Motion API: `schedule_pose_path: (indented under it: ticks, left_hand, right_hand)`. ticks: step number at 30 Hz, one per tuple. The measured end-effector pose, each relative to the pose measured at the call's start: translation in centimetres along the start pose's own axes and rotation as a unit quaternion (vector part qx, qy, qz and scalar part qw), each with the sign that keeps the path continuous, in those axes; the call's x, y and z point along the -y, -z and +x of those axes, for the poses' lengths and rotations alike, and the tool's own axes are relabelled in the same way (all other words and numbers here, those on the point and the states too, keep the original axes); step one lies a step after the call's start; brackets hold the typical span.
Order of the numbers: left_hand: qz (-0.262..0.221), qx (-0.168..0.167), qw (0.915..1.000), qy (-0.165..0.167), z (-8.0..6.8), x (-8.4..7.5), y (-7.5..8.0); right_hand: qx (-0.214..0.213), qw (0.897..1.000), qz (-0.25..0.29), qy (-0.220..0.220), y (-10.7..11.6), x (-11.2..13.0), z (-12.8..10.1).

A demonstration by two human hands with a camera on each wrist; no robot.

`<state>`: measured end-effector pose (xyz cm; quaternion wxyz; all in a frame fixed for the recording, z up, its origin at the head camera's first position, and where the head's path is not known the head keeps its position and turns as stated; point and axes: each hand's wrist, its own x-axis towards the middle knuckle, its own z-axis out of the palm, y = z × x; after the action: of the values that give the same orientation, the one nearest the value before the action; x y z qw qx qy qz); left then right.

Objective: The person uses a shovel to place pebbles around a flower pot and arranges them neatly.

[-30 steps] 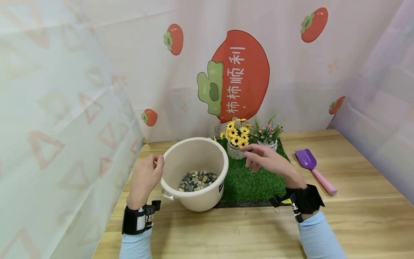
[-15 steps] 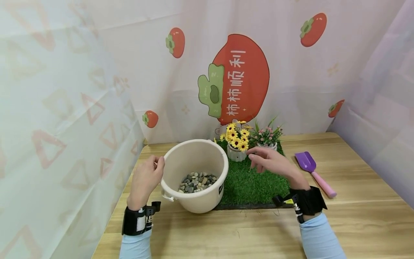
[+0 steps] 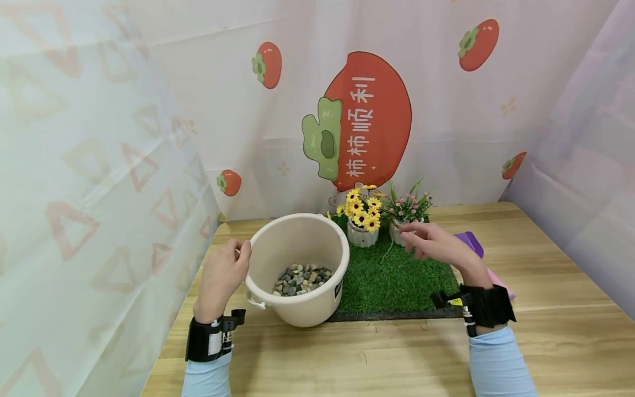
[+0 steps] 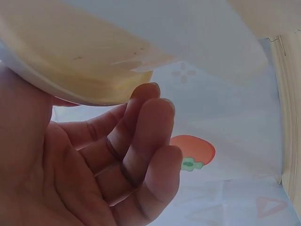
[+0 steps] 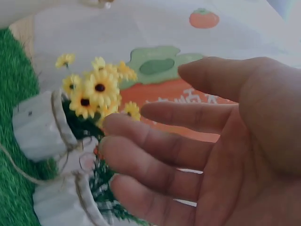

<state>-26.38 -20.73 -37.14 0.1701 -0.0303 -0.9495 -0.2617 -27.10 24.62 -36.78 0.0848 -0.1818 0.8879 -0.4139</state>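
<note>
At the left of the head view, my left hand pinches the rim of a cream plastic bucket. Grey and tan pebbles lie in its bottom. In the left wrist view the rim passes between the thumb side and the curled fingers. My right hand hovers above the artificial grass mat, holding nothing, its fingers loosely bent. Nearest to it is a white pot of pink flowers. Beside that pot stands a white pot of yellow flowers, also visible in the right wrist view.
A hand shovel with a purple scoop and pink handle lies on the wooden table, partly hidden by my right hand and forearm. A printed curtain rises behind the table and along both sides.
My right hand has moved right, from near the yellow flowers to beside the pink ones, and now covers part of the shovel. My left hand and the bucket have stayed in place.
</note>
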Motion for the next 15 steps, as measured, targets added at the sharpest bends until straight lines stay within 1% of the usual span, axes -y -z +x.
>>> schedule_pose_path:
  ticks: [4, 10, 15]
  left_hand:
    - [0.0, 0.001, 1.0, 0.001, 0.0, 0.2, 0.0]
    - [0.002, 0.001, 1.0, 0.002, 0.0, 0.2, 0.0]
    - [0.002, 0.001, 1.0, 0.003, 0.0, 0.1, 0.0]
  right_hand:
    - [0.004, 1.0, -0.023, -0.013, 0.1, -0.2, 0.0]
    - [0.006, 0.999, -0.029, -0.024, 0.4, -0.6, -0.1]
    - [0.001, 0.998, -0.048, -0.03, 0.7, -1.3, -0.4]
